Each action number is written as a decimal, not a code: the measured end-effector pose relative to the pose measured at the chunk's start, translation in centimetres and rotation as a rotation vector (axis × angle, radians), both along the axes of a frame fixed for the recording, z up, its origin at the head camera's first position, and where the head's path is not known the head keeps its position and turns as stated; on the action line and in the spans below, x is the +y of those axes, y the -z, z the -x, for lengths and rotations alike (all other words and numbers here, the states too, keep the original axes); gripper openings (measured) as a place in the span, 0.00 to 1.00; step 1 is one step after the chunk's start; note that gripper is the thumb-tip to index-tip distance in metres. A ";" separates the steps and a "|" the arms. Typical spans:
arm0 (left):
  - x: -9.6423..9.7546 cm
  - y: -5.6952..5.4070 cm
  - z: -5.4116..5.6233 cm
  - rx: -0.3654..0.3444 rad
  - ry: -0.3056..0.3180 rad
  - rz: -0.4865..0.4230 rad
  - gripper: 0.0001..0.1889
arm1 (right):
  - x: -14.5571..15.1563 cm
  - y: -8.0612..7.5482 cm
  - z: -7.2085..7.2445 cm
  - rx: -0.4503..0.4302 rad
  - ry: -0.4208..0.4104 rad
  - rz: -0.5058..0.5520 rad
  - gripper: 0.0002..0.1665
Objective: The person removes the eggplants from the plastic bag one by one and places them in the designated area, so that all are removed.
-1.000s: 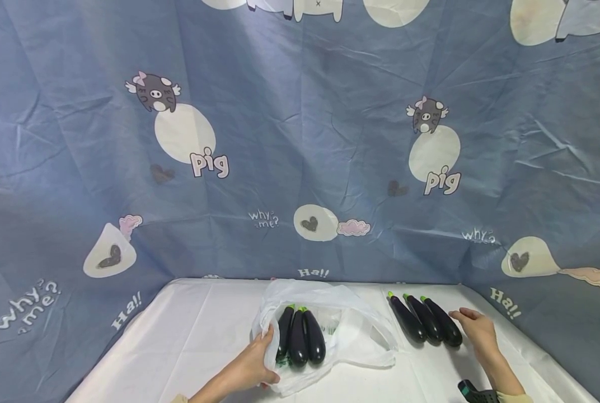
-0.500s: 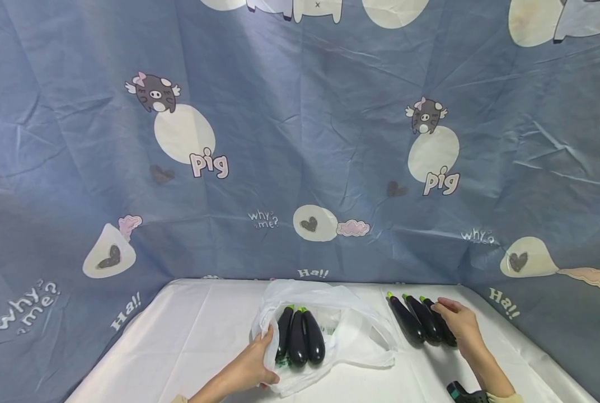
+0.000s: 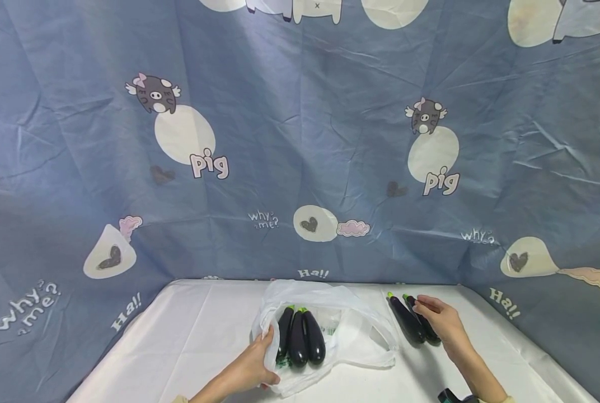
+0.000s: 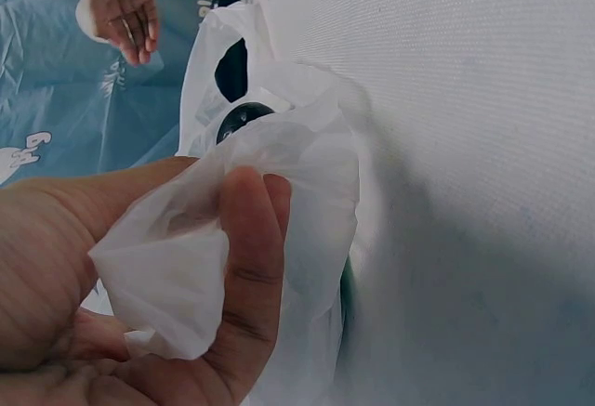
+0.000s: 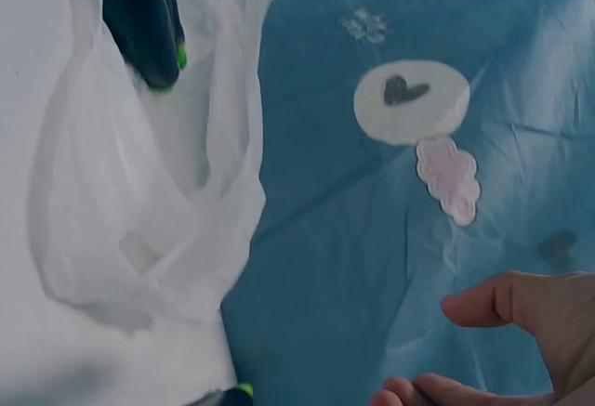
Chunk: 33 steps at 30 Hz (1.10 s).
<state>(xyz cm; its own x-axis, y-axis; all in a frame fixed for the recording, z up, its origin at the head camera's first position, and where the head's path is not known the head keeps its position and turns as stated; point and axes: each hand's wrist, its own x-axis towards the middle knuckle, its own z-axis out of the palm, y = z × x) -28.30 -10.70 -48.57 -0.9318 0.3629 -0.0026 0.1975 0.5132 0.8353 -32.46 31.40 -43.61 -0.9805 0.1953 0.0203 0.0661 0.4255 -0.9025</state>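
My left hand point(image 3: 252, 361) grips the left rim of a white plastic bag point(image 3: 360, 336), and in the left wrist view thin plastic is pinched between its thumb and fingers point(image 4: 251, 267). Inside the bag's mouth several dark eggplants point(image 3: 298, 341) lie side by side, green stems pointing away. To the right of the bag, two more eggplants point(image 3: 407, 320) show on the table. Over them hovers my right hand point(image 3: 443, 324), hiding part of the row; a third eggplant there is out of sight behind it. Thumb and fingers of that hand point(image 5: 511, 341) stand apart, holding nothing.
A white cloth covers the table point(image 3: 179, 336). Behind it hangs a blue curtain point(image 3: 300, 168) printed with pigs and lettering, reaching down to the table's back edge. The bag's loose handle point(image 3: 385, 330) spreads rightward towards the loose eggplants.
My right hand has moved left across the loose eggplants, from beside the rightmost one to above the row, covering it. My left hand, the bag and the eggplants in it have stayed put.
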 end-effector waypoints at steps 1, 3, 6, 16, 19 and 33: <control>0.0 0.0 0.0 -0.001 0.000 0.000 0.58 | -0.2 0.0 -0.1 0.002 -0.007 -0.003 0.35; 0.0 0.0 0.0 -0.003 -0.001 0.002 0.58 | -0.7 0.1 -0.3 0.002 -0.020 -0.005 0.34; 0.0 0.0 0.0 -0.004 -0.002 0.002 0.58 | -1.2 0.2 -0.4 -0.006 -0.031 -0.015 0.34; 0.0 -0.1 -0.1 -0.008 0.003 -0.009 0.58 | -3.4 1.2 -0.8 -0.007 -0.069 -0.060 0.33; -0.1 -0.1 -0.1 -0.011 0.004 -0.013 0.58 | -4.2 1.7 -1.0 -0.001 -0.084 -0.076 0.30; -0.1 0.0 -0.1 -0.002 0.011 -0.024 0.58 | -7.8 3.6 -1.7 -0.026 -0.133 -0.079 0.26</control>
